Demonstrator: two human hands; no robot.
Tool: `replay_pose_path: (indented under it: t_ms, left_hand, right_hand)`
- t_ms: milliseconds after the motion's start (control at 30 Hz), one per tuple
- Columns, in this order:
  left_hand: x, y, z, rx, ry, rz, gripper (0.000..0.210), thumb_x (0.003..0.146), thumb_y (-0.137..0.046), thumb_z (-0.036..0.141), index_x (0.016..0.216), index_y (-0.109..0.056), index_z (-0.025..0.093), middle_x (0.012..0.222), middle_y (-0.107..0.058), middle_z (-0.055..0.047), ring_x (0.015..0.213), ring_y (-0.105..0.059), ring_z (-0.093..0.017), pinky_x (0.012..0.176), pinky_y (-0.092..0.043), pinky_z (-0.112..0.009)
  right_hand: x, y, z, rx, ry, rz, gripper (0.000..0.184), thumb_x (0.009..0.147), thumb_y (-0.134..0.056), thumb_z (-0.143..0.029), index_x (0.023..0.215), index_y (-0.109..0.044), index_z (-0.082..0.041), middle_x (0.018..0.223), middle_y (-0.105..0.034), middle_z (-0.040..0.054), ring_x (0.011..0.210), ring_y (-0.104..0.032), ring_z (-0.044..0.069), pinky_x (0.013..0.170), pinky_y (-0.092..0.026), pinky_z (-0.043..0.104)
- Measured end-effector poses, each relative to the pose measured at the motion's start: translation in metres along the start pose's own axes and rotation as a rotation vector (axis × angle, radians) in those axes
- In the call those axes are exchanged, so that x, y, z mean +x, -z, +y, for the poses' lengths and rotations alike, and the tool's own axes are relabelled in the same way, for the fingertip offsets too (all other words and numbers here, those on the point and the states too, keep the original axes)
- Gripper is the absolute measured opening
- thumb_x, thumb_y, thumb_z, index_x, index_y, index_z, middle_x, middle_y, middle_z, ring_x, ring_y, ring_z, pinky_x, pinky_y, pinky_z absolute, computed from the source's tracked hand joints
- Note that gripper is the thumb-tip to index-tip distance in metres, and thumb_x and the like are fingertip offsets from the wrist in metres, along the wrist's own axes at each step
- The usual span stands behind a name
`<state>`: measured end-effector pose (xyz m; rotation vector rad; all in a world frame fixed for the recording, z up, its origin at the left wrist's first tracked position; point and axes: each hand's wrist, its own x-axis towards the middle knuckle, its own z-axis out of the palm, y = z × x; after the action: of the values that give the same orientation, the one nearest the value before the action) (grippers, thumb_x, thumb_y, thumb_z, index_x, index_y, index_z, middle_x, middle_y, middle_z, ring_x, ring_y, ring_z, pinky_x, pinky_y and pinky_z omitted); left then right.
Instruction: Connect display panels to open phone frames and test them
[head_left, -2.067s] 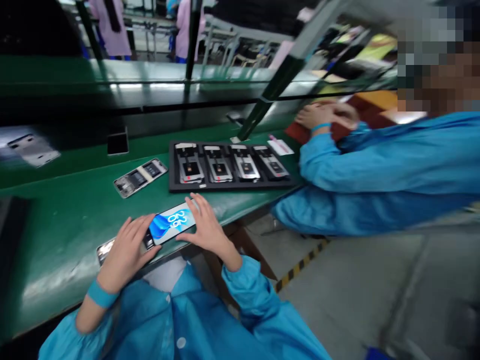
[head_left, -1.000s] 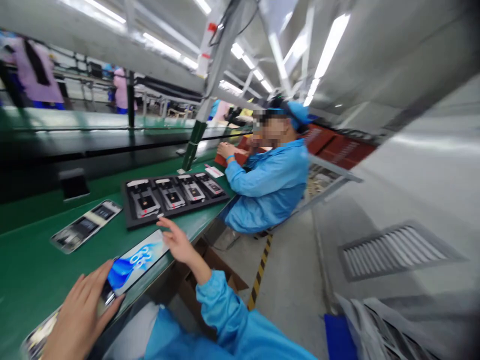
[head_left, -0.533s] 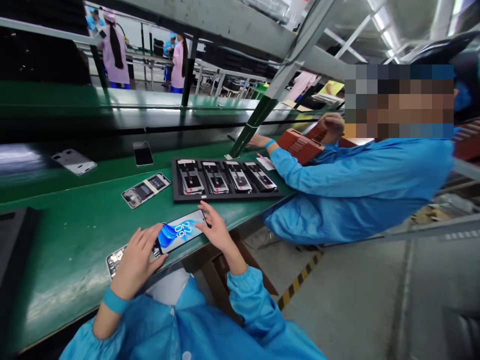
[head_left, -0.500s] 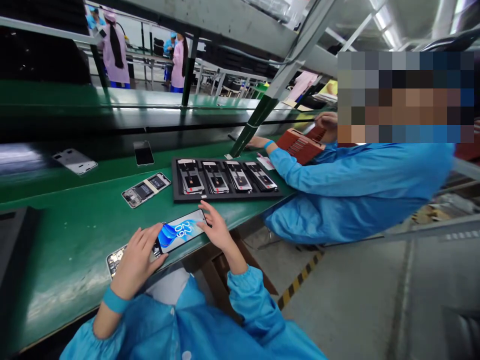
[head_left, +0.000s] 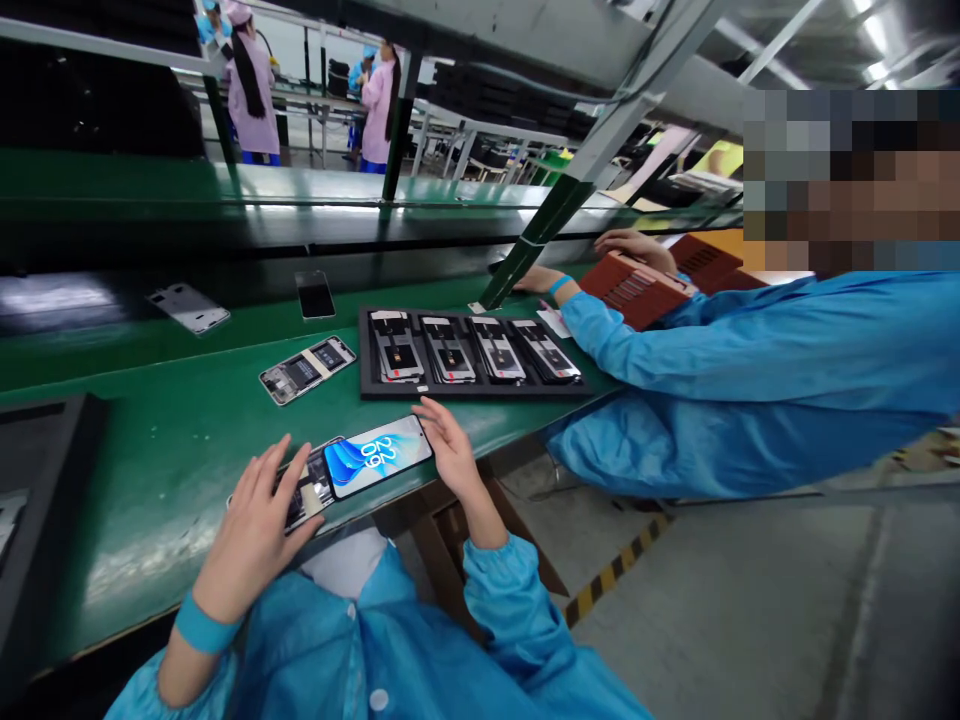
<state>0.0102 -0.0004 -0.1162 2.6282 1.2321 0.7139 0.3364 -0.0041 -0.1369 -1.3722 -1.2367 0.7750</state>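
Note:
A phone with a lit blue screen (head_left: 377,456) lies near the front edge of the green bench (head_left: 172,440). My right hand (head_left: 453,450) touches its right end with the fingers spread. My left hand (head_left: 255,530) rests on an open phone body (head_left: 304,490) that sits at the lit phone's left end, partly under it. The hand hides most of that open body. Both of my arms wear blue sleeves.
A black tray (head_left: 472,385) with several open phones sits just beyond. Another open phone (head_left: 307,368) lies to its left; two more phones (head_left: 315,293) (head_left: 187,307) lie on the dark belt behind. A co-worker in blue (head_left: 750,370) leans on the bench at right, hands on a red box (head_left: 637,287).
My left hand has slid back off the lit phone's left end onto the open phone body. My right hand stays at its right end. The co-worker's hand now lies on the red box.

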Motion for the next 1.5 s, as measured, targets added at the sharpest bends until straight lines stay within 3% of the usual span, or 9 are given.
replay_pose_path:
  t_ms: [200,400,633,900,1067,1167,1333,1400,1500]
  left_hand:
    - [-0.013,0.013,-0.009,-0.049,0.06,-0.126,0.07,0.095,-0.059,0.039,0.157,-0.029,0.023,0.141,-0.054,-0.013,0.125,-0.053,-0.033,0.106,-0.05,-0.051]
    - [-0.006,0.014,-0.009,-0.096,0.076,-0.171,0.073,0.091,-0.066,0.028,0.154,-0.031,0.023,0.141,-0.055,-0.012,0.126,-0.051,-0.03,0.106,-0.051,-0.046]
    - [-0.005,0.02,-0.014,-0.096,0.041,-0.165,0.067,0.093,-0.065,0.035,0.152,-0.035,0.023,0.141,-0.056,-0.012,0.127,-0.053,-0.031,0.105,-0.052,-0.047]
    - [-0.011,0.026,-0.019,-0.086,0.052,-0.219,0.073,0.096,-0.06,0.041,0.158,-0.027,0.024,0.155,-0.043,-0.014,0.137,-0.046,-0.033,0.112,-0.045,-0.052]
    - [-0.015,0.027,-0.023,-0.06,0.047,-0.22,0.069,0.096,-0.06,0.042,0.156,-0.031,0.024,0.153,-0.046,-0.014,0.137,-0.046,-0.034,0.114,-0.043,-0.054]
    - [-0.016,0.026,-0.024,-0.07,0.054,-0.211,0.07,0.096,-0.06,0.043,0.156,-0.031,0.025,0.154,-0.045,-0.014,0.137,-0.046,-0.034,0.114,-0.043,-0.054]
    - [-0.018,0.022,-0.025,-0.093,0.053,-0.198,0.068,0.098,-0.059,0.045,0.156,-0.03,0.025,0.154,-0.044,-0.013,0.138,-0.045,-0.033,0.116,-0.04,-0.054]
    - [-0.02,0.02,-0.027,-0.099,0.048,-0.178,0.067,0.098,-0.058,0.045,0.156,-0.03,0.025,0.154,-0.045,-0.013,0.139,-0.044,-0.033,0.117,-0.038,-0.055]
    - [-0.022,0.018,-0.028,-0.1,0.036,-0.151,0.068,0.098,-0.058,0.046,0.156,-0.029,0.024,0.151,-0.047,-0.013,0.139,-0.044,-0.033,0.116,-0.038,-0.054]
  right_hand:
    - [-0.001,-0.002,0.001,-0.017,-0.007,-0.01,0.041,0.099,-0.054,-0.042,0.136,-0.059,-0.024,0.133,-0.068,0.0126,0.125,-0.063,0.023,0.11,-0.049,0.044]
    - [-0.004,-0.005,-0.005,-0.119,0.005,-0.02,0.039,0.1,-0.054,-0.042,0.134,-0.061,-0.024,0.136,-0.066,0.0118,0.128,-0.062,0.024,0.112,-0.048,0.045]
    - [-0.006,-0.006,-0.008,-0.167,0.015,-0.028,0.041,0.102,-0.051,-0.045,0.134,-0.061,-0.023,0.137,-0.065,0.0129,0.127,-0.062,0.026,0.108,-0.052,0.045]
    - [-0.007,-0.006,-0.011,-0.223,0.044,-0.025,0.038,0.104,-0.046,-0.042,0.133,-0.063,-0.023,0.137,-0.065,0.0112,0.128,-0.061,0.025,0.113,-0.047,0.046]
    - [-0.005,-0.006,-0.015,-0.268,0.074,-0.017,0.039,0.106,-0.043,-0.041,0.134,-0.063,-0.023,0.137,-0.064,0.0111,0.128,-0.06,0.025,0.114,-0.045,0.048]
    - [-0.01,-0.008,-0.017,-0.249,0.17,0.118,0.041,0.106,-0.042,-0.039,0.14,-0.058,-0.024,0.146,-0.057,0.0108,0.137,-0.053,0.026,0.119,-0.04,0.05]
    - [-0.032,-0.006,-0.002,-0.335,0.324,0.559,0.046,0.105,-0.037,-0.035,0.147,-0.052,-0.02,0.146,-0.055,0.0157,0.14,-0.049,0.03,0.117,-0.039,0.056]
    - [-0.042,-0.003,0.013,-0.457,0.343,0.591,0.049,0.105,-0.037,-0.034,0.15,-0.05,-0.018,0.146,-0.054,0.0182,0.14,-0.048,0.031,0.116,-0.038,0.057]
    - [-0.052,0.003,0.038,-0.624,0.426,0.52,0.05,0.103,-0.036,-0.034,0.147,-0.054,-0.017,0.138,-0.061,0.0187,0.135,-0.053,0.034,0.115,-0.034,0.061]
